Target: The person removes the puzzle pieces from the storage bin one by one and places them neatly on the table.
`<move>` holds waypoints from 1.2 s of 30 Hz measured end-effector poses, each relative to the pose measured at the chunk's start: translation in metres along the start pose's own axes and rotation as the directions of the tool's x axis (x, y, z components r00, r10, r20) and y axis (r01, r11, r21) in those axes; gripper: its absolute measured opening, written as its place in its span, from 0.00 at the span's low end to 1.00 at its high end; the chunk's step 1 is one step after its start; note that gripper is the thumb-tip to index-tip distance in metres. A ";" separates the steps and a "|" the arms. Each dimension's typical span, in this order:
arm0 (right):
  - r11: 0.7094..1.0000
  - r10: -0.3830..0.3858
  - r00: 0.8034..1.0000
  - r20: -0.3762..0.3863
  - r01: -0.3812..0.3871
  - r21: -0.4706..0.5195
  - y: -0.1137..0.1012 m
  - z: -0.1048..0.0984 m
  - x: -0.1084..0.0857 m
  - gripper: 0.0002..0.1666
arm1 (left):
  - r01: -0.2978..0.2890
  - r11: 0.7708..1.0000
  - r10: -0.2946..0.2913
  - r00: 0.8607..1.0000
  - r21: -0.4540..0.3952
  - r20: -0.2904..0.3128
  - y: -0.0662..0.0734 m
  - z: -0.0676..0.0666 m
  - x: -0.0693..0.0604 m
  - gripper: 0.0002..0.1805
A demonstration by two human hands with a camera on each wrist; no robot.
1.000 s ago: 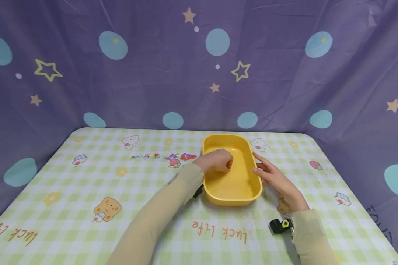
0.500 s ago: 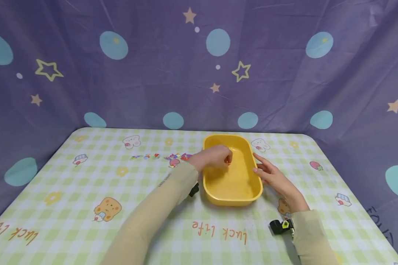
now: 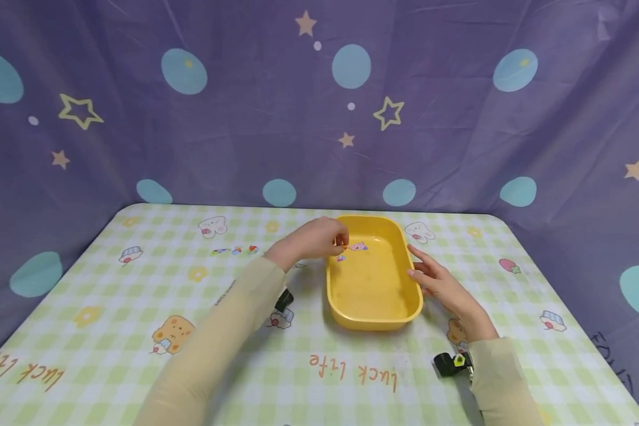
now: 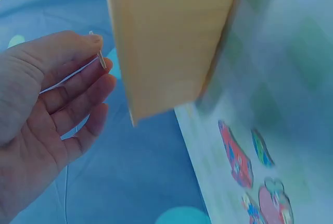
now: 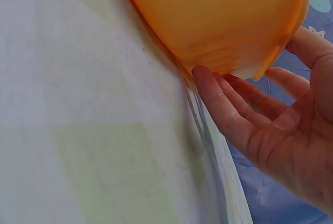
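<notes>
A yellow rectangular bin [image 3: 375, 325] stands on the table, and my left hand [image 3: 316, 238] is over its left rim. Between thumb and index fingertip the left hand pinches a thin flat piece [image 4: 101, 56], seen edge-on in the left wrist view. Inside the bin lie a pinkish flat cutout [image 3: 359, 246] and a smaller colourful one [image 3: 341, 258]. My right hand [image 3: 447, 293] rests against the bin's right side, its fairly straight fingers touching the outer wall and the thumb near the rim.
Small colourful cutouts [image 3: 236, 251] lie in a row left of the bin. A red cutout [image 4: 237, 153] and a green-blue one [image 4: 261, 148] show beside the bin in the left wrist view. The checked tablecloth [image 3: 138, 296] ends at a purple curtain [image 3: 234, 118].
My left hand has moved left, from over the middle of the bin to its left rim, uncovering the cutouts inside. The right hand and the bin have stayed put.
</notes>
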State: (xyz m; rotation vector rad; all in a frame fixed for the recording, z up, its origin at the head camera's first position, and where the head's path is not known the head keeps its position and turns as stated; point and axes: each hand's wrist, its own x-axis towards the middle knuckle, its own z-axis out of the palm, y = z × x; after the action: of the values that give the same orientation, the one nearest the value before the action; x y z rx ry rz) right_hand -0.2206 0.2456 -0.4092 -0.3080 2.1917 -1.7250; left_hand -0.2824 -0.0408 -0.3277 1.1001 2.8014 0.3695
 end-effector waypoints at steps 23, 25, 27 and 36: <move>1.000 -0.012 1.000 0.003 0.012 0.005 0.001 -0.001 -0.001 0.39 | 0.192 0.970 -0.204 0.977 -0.149 -0.069 -0.078 0.013 -0.077 0.06; 1.000 -0.016 1.000 0.003 0.016 0.009 0.000 -0.001 -0.001 0.39 | 0.208 0.967 -0.219 0.974 -0.147 -0.064 -0.083 0.015 -0.081 0.05; 1.000 -0.022 1.000 0.004 0.022 0.011 0.000 -0.001 -0.001 0.39 | 0.224 0.964 -0.234 0.971 -0.144 -0.054 -0.088 0.018 -0.086 0.05; 1.000 -0.003 1.000 0.000 0.003 0.010 0.002 -0.001 0.000 0.39 | 0.259 0.955 -0.266 0.964 -0.143 -0.033 -0.099 0.025 -0.101 0.04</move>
State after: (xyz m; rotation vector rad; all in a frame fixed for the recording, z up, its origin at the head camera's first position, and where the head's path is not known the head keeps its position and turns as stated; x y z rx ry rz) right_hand -0.2205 0.2468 -0.4110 -0.3095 2.1832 -1.7364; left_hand -0.2685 -0.1755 -0.3769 0.6881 2.8646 0.5592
